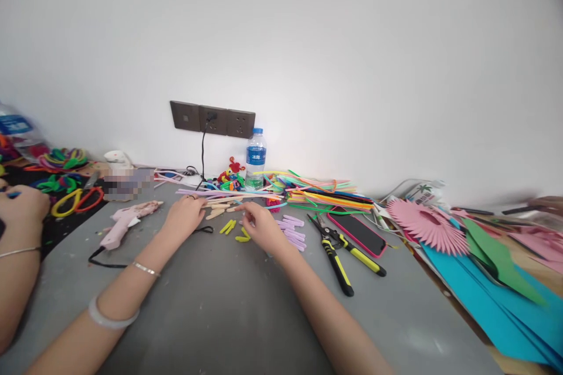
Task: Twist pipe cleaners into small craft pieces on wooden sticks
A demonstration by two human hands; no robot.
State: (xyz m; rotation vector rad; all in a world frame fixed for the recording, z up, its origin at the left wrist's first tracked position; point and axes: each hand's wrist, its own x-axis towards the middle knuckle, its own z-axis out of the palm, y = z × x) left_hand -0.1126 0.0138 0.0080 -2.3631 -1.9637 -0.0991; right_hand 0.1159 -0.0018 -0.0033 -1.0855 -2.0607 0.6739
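Grip of the left hand, fingers bent, and of the right hand, thumb and index narrowly apart: whether either holds anything cannot be told. Pale flat wooden sticks and short yellow-green fuzzy pieces lie before the capped, clear plastic, blue-labelled bottle, its fill level indistinct. Right of the bottle: multicoloured fuzzy stems, yellow-and-black metal-bladed cutters, pink-cased black phone; left: pink plastic glue gun.
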